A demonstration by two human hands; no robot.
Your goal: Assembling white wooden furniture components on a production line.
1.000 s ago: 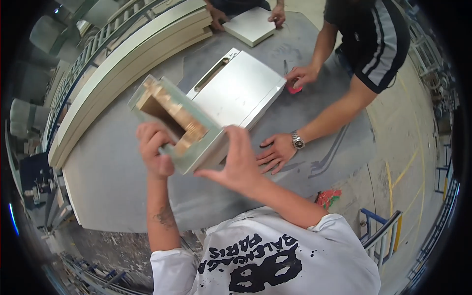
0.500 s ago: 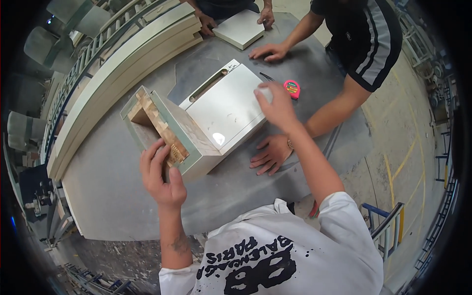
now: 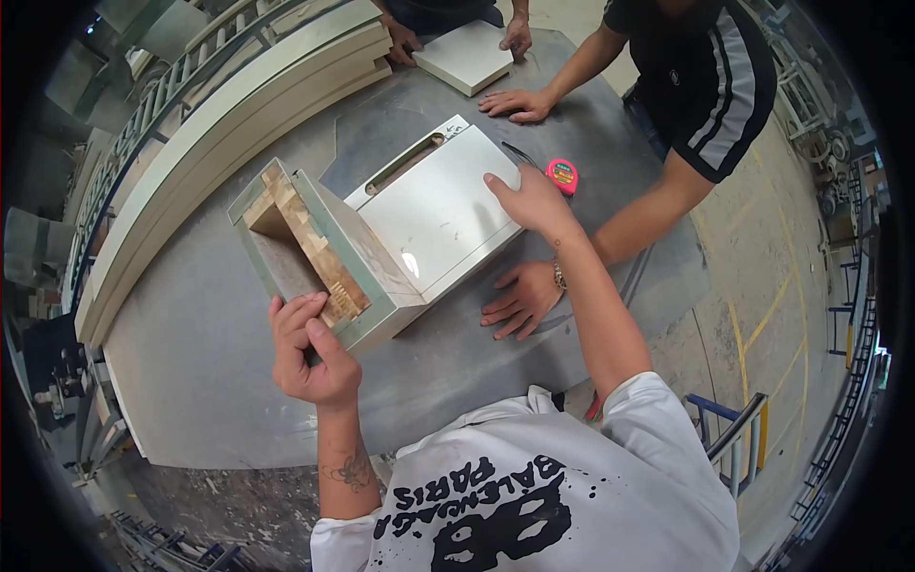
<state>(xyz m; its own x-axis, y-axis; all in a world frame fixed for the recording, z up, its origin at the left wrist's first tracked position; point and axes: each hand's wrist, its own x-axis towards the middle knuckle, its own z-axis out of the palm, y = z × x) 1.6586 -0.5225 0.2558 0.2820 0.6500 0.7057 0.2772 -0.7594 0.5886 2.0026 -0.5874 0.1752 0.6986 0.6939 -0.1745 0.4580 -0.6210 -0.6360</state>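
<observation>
A hollow green-and-white box point(image 3: 389, 315) with a bare wooden rim stands on the grey table. Butted against its right side is a thick white panel point(image 3: 434, 214) with a slotted recess along its far edge. The fingers of my left hand point(image 3: 316, 355) are curled, and their tips pinch the near corner of the box's wooden rim. My right hand point(image 3: 536, 200) grips the panel's right end, thumb flat on top and the other fingers mostly hidden past the edge.
A pink tape measure point(image 3: 562, 174) lies right of the panel. A co-worker's hand point(image 3: 524, 300) rests flat below my right forearm, the other hand point(image 3: 517, 105) farther back. Another person holds a white board point(image 3: 465, 57). Long stacked panels point(image 3: 229, 143) border the table point(image 3: 219, 400) at left.
My right hand has come down and settled on the panel's right end. The fingers of my left hand have closed in at the box's near corner.
</observation>
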